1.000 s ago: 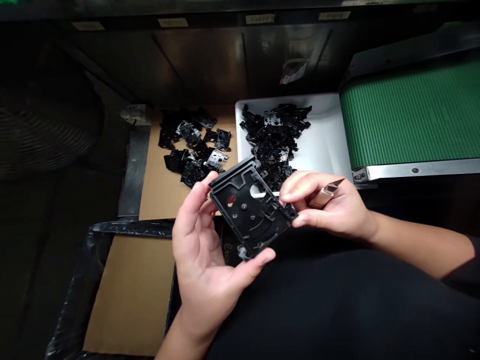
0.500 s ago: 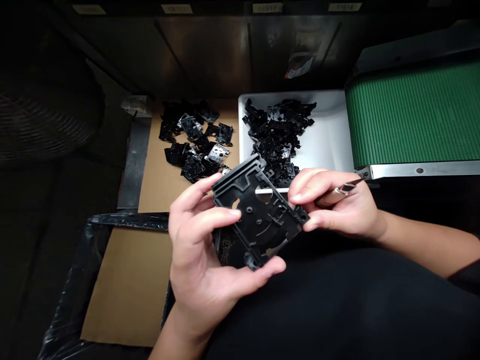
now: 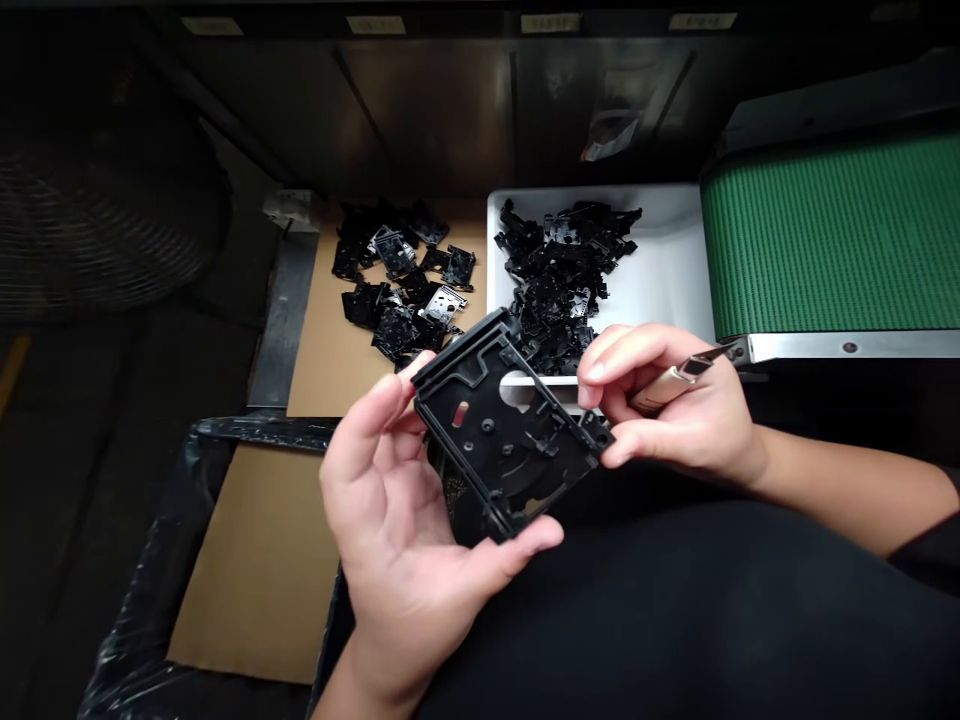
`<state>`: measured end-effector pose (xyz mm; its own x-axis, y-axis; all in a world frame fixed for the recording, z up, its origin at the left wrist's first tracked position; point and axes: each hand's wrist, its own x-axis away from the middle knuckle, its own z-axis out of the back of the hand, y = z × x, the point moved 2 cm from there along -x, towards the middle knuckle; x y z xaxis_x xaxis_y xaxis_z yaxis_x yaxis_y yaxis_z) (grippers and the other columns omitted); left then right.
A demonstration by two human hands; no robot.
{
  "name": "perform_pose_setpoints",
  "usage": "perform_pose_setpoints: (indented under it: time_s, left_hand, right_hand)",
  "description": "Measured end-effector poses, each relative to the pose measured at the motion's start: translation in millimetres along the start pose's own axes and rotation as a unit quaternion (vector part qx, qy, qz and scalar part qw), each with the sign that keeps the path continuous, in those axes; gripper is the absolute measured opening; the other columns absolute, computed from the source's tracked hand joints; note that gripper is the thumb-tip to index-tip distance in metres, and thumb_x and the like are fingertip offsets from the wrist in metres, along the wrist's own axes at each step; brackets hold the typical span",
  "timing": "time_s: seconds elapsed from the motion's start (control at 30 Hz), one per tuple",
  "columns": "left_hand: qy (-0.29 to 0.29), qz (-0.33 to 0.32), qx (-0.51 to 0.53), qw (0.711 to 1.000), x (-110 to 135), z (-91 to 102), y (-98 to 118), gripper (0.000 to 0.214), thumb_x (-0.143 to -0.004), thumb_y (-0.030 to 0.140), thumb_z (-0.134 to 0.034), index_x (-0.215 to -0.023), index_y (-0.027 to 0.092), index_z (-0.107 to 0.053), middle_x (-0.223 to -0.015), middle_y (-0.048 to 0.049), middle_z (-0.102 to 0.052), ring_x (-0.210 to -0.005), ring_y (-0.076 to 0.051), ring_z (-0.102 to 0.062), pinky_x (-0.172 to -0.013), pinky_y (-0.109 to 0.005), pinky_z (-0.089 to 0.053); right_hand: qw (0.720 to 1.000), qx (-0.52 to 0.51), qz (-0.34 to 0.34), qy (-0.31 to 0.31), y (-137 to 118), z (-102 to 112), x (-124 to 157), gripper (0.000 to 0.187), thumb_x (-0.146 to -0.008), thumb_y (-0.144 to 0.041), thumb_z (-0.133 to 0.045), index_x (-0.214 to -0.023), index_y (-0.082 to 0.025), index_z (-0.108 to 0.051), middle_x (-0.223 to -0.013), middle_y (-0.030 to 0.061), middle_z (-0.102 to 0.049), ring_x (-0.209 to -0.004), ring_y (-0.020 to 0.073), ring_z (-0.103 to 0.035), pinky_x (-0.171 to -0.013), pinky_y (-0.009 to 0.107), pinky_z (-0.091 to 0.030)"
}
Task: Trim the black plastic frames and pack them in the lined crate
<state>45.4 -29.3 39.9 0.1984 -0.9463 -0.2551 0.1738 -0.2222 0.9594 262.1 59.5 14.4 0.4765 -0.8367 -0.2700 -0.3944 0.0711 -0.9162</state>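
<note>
A black plastic plate (image 3: 480,420) is held in mid-air above the near edge of a cardboard sheet (image 3: 330,360), between both hands. It is cradled by the left hand (image 3: 386,530), the fingers curled behind its left edge and the thumb closed on its near corner. Its right corner is pinched by the right hand (image 3: 679,410), which also grips a craft knife (image 3: 667,380), the blade pointed right, away from the plate. The step in hand is judged to be inspection or trimming of the plate. Further work calls for a firm hold and a blade kept clear of the left palm. Black parts (image 3: 394,290) lie on the cardboard, more lie in a white tray (image 3: 667,270), and a green conveyor belt (image 3: 832,235) runs at right.
</note>
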Motion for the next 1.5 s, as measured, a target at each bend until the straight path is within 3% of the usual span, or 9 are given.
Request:
perform_pose_setpoints:
  time_s: [0.23, 0.5, 0.63, 0.77, 1.03, 1.23, 1.37, 1.5]
  left_hand:
    - [0.002, 0.048, -0.039, 0.998, 8, 23.1, -6, 0.121, -0.059, 0.029, -0.104, -0.163, 0.045, -0.045, -0.169, -0.0029, -0.043, -0.155, -0.042, -0.047, -0.122, -0.054, -0.056]
    - [0.013, 0.052, -0.035, 0.998, 4, 62.8, -16, 0.123, -0.056, 0.015, -0.101, -0.164, 0.037, -0.046, -0.169, -0.0028, -0.045, -0.158, -0.04, -0.043, -0.12, -0.046, -0.057]
    - [0.017, 0.062, -0.04, 0.997, 1, 88.1, -17, 0.122, -0.057, 0.015, -0.1, -0.163, 0.04, -0.046, -0.171, 0.001, -0.043, -0.163, -0.04, -0.035, -0.118, -0.045, -0.059]
    - [0.03, 0.061, -0.054, 0.996, 0, 114.9, -18, 0.12, -0.055, 0.02, -0.102, -0.161, 0.04, -0.05, -0.169, 0.0013, -0.046, -0.164, -0.041, -0.032, -0.114, -0.045, -0.063]
    - [0.029, 0.069, -0.049, 0.996, 2, 163.4, -22, 0.122, -0.055, 0.016, -0.1, -0.163, 0.04, -0.048, -0.169, -0.0023, -0.046, -0.162, -0.045, -0.035, -0.116, -0.052, -0.061]
    - [0.041, 0.045, -0.044, 0.997, 3, 192.7, -25, 0.13, -0.047, 0.021, -0.106, -0.161, 0.045, -0.048, -0.175, 0.0025, -0.038, -0.153, -0.043, -0.05, -0.112, -0.047, -0.063]
    - [0.044, 0.029, -0.047, 0.998, 2, 205.9, -24, 0.129, -0.047, 0.022, -0.106, -0.161, 0.043, -0.049, -0.173, 0.0031, -0.041, -0.155, -0.039, -0.049, -0.115, -0.042, -0.06]
    - [0.048, 0.021, -0.058, 0.997, 1, 213.9, -23, 0.126, -0.049, 0.023, -0.105, -0.16, 0.044, -0.05, -0.173, 0.0011, -0.041, -0.156, -0.042, -0.047, -0.121, -0.049, -0.055]
  right_hand:
    - [1.0, -0.03, 0.006, -0.006, 10, -18, -7, 0.049, -0.074, -0.007, -0.096, -0.118, -0.019, -0.078, -0.096, 0.0021, -0.071, -0.057, 0.0037, -0.046, -0.044, 0.016, -0.039]
    - [0.998, 0.022, 0.055, -0.024, 19, -54, -29, 0.047, -0.081, -0.014, -0.094, -0.124, -0.014, -0.077, -0.097, 0.0031, -0.072, -0.061, 0.0033, -0.049, -0.045, 0.014, -0.039]
    - [0.991, 0.08, 0.097, -0.034, 24, -77, -39, 0.029, -0.087, -0.017, -0.09, -0.114, -0.013, -0.081, -0.098, 0.0063, -0.075, -0.081, 0.0111, -0.066, -0.057, 0.018, -0.052]
    - [0.987, 0.107, 0.116, -0.023, 31, -100, -48, 0.011, -0.087, -0.014, -0.089, -0.094, -0.013, -0.08, -0.095, 0.0054, -0.076, -0.082, 0.0126, -0.072, -0.069, 0.025, -0.061]
    - [0.991, 0.093, 0.096, -0.016, 49, -144, -64, 0.031, -0.08, -0.014, -0.095, -0.083, -0.017, -0.064, -0.094, 0.0047, -0.076, -0.082, 0.0136, -0.069, -0.067, 0.026, -0.058]
    - [0.992, 0.079, 0.098, -0.032, 56, -169, -74, 0.04, -0.078, -0.012, -0.096, -0.076, -0.017, -0.056, -0.094, 0.0049, -0.075, -0.082, 0.0143, -0.068, -0.073, 0.03, -0.058]
    - [0.989, 0.098, 0.104, -0.031, 59, -180, -79, 0.038, -0.075, -0.015, -0.098, -0.077, -0.016, -0.06, -0.094, 0.005, -0.074, -0.081, 0.0132, -0.066, -0.069, 0.027, -0.056]
    - [0.987, 0.112, 0.107, -0.031, 61, -187, -82, 0.035, -0.076, -0.017, -0.098, -0.081, -0.016, -0.063, -0.094, 0.0052, -0.074, -0.081, 0.0131, -0.065, -0.066, 0.025, -0.055]
